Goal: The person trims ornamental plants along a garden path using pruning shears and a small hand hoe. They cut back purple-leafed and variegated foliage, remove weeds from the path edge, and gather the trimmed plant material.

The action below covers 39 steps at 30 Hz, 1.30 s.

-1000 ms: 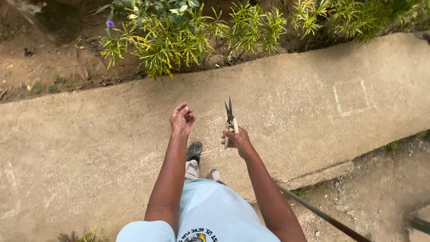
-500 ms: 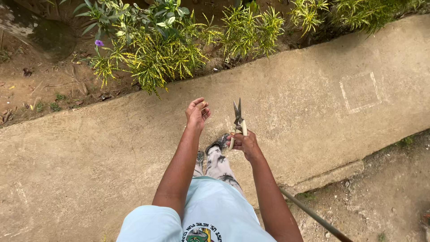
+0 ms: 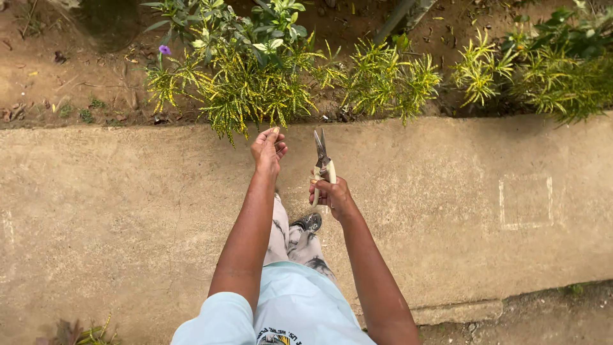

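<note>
Right hand [image 3: 332, 193] grips the shears [image 3: 322, 157] by their pale handles, blades up over the concrete path [image 3: 128, 191]; left hand [image 3: 268, 150] beside them is empty, fingers loosely curled, near the yellow-green shrub [image 3: 242, 89] beyond

Bare concrete path [image 3: 447, 191] lies open; yellow-green shrubs [image 3: 255, 89] crowd its far edge.

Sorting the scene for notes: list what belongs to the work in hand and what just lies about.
In hand:
right hand holding cream-handled metal garden shears
empty left hand
yellow-green leafy shrub

Lying about:
purple flower
dry leaves on soil
grey concrete path
</note>
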Tool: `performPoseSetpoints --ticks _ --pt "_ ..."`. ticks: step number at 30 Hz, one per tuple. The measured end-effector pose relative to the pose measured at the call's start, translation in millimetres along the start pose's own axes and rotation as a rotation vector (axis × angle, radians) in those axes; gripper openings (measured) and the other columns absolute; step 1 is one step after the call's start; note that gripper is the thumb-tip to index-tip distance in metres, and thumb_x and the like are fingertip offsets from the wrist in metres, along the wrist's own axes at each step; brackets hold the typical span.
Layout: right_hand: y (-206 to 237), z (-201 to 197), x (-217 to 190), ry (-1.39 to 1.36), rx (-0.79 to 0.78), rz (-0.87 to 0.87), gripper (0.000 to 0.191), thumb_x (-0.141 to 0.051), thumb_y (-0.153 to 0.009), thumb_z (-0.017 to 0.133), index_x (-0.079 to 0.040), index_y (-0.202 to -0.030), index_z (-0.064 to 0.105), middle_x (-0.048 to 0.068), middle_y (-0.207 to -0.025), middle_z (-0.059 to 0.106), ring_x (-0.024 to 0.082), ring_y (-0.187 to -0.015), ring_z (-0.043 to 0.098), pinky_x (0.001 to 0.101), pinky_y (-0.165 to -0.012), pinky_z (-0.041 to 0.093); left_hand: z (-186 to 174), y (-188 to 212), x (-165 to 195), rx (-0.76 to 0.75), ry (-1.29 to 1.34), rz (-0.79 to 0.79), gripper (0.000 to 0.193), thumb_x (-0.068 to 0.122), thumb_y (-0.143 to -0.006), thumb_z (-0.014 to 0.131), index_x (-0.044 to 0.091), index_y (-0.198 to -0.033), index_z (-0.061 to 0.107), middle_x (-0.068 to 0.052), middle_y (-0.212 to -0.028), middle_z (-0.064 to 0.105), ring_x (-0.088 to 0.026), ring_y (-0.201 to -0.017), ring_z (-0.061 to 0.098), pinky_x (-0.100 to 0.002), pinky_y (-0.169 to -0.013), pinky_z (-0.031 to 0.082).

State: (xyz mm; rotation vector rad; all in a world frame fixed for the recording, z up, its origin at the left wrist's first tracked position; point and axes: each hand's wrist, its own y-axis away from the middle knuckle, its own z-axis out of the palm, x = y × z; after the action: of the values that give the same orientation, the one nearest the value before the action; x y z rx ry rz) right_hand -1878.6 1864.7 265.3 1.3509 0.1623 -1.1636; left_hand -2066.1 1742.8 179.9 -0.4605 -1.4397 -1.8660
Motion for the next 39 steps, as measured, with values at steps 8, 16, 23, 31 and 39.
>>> performPoseSetpoints --ticks 8,16,23,31,39 --pt "-96 26 -14 -0.137 -0.125 0.063 0.047 -0.010 -0.085 0.067 0.002 -0.129 0.060 0.007 -0.079 0.063 0.019 -0.062 0.063 0.0388 -0.058 0.058 11 -74 60 0.085 -0.020 0.079 0.018 0.021 -0.093 0.075 0.010 -0.106 0.070 0.000 -0.080 0.070 -0.007 -0.058 0.060 -0.025 -0.052 0.057" --pt "-239 68 -45 -0.176 -0.176 0.127 0.048 -0.008 -0.084 0.067 0.001 -0.130 0.060 0.006 -0.082 0.063 0.018 -0.063 0.063 0.0385 -0.059 0.059 47 -198 118 0.162 -0.201 0.203 0.016 0.014 -0.095 0.073 0.006 -0.108 0.076 -0.001 -0.081 0.070 -0.005 -0.058 0.061 -0.021 -0.050 0.055" --pt "-348 102 -82 -0.114 -0.172 0.231 0.047 -0.012 -0.087 0.068 -0.001 -0.131 0.058 0.008 -0.082 0.063 0.019 -0.066 0.066 0.0393 -0.062 0.062 78 -290 139 0.200 -0.418 0.296 0.028 0.013 -0.089 0.077 0.004 -0.115 0.075 -0.002 -0.086 0.074 -0.008 -0.063 0.064 -0.025 -0.053 0.057" --pt "-427 118 -74 -0.060 -0.155 0.325 0.036 -0.012 -0.089 0.063 0.000 -0.123 0.060 0.009 -0.083 0.064 0.020 -0.067 0.066 0.0412 -0.064 0.064 78 -366 136 0.246 -0.859 0.722 0.054 0.016 -0.070 0.091 0.014 -0.122 0.075 -0.017 -0.113 0.064 -0.026 -0.097 0.067 -0.038 -0.085 0.057" --pt "-470 139 -67 -0.017 -0.132 0.316 0.019 -0.008 -0.090 0.065 0.004 -0.104 0.061 0.012 -0.082 0.065 0.022 -0.062 0.065 0.0409 -0.058 0.060 71 -389 128 0.248 -0.785 0.432 0.027 0.025 -0.083 0.083 0.009 -0.104 0.078 -0.006 -0.106 0.073 -0.022 -0.090 0.072 -0.036 -0.080 0.056"
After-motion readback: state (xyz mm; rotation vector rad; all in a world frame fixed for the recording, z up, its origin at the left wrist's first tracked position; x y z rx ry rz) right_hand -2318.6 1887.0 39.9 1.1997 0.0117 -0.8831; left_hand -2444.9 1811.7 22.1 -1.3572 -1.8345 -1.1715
